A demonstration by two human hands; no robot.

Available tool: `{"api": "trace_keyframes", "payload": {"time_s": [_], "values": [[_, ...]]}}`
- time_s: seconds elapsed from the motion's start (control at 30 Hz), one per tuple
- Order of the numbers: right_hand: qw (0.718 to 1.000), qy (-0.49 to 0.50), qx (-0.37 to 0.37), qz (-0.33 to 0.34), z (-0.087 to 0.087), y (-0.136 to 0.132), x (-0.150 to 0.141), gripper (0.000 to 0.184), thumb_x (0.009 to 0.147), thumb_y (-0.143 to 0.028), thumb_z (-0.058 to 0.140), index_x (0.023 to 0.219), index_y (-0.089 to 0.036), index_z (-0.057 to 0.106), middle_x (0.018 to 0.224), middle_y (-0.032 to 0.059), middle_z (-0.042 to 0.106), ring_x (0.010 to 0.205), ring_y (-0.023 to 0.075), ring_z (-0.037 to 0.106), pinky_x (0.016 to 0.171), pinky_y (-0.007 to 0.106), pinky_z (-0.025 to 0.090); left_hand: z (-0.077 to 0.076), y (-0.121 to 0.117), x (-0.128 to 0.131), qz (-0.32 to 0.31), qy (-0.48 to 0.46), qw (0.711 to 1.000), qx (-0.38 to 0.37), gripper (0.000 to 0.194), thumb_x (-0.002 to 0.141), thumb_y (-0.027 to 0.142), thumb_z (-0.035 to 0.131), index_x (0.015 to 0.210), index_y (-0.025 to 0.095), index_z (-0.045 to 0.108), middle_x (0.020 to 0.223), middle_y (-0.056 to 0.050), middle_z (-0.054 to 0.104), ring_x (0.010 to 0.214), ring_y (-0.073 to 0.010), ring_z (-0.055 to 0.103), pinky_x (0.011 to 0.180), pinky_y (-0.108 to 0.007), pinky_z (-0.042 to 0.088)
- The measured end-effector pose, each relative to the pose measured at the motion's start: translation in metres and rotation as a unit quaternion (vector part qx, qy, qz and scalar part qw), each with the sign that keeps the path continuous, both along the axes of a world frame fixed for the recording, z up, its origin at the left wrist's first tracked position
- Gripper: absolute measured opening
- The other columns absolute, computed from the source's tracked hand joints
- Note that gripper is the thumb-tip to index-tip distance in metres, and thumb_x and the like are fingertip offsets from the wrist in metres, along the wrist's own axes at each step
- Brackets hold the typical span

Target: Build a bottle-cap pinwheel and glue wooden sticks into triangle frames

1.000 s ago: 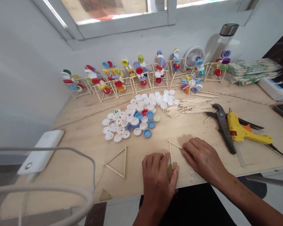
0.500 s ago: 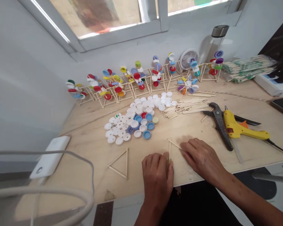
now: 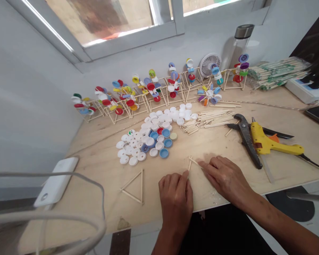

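Near the table's front edge, my left hand (image 3: 175, 196) grips a thin wooden stick (image 3: 190, 165) between thumb and forefinger. My right hand (image 3: 225, 177) is closed on another wooden stick (image 3: 194, 160). The two sticks touch at their far ends, making a narrow angle; their near parts are hidden by my fingers. Left of my left hand lies a triangle of three sticks (image 3: 142, 186). Beyond my hands is a spread of bottle caps (image 3: 136, 152), mostly white, with some blue ones and a red one. A pile of loose sticks (image 3: 215, 118) lies beside them.
Stick frames with coloured cap wheels (image 3: 156, 94) line the wall. At right are a yellow glue gun (image 3: 266, 140), black-handled pliers (image 3: 247, 141), bagged sticks (image 3: 279, 72) and a power strip (image 3: 307, 90). A white box (image 3: 57, 180) and cable stand left.
The stick in my left hand has tilted, its near end swinging left. My hands have shifted only slightly, and the camera view has moved a little.
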State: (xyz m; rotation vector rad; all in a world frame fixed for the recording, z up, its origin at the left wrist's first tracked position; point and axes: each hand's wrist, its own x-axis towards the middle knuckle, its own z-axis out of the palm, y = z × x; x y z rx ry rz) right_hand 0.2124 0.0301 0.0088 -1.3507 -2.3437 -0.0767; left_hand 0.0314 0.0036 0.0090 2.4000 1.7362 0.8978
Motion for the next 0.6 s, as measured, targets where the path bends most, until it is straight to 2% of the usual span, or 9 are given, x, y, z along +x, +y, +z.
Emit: {"api": "trace_keyframes", "payload": {"time_s": [0.6], "values": [[1.000,-0.019,0.004,0.016,-0.0012,0.0009,-0.0004,0.024,0.091,-0.018,0.048,0.110,-0.018,0.063,0.071,0.0021,0.052,0.068,0.0149,0.046,0.065,0.028,0.037,-0.0096,0.0004,0.0012,0.008,0.028,0.999,0.030,0.022,0.086,0.009,0.050,0.101,0.014,0.065,0.071,-0.004,0.056,0.069,-0.0179,0.049,0.071,-0.035,0.039]]}}
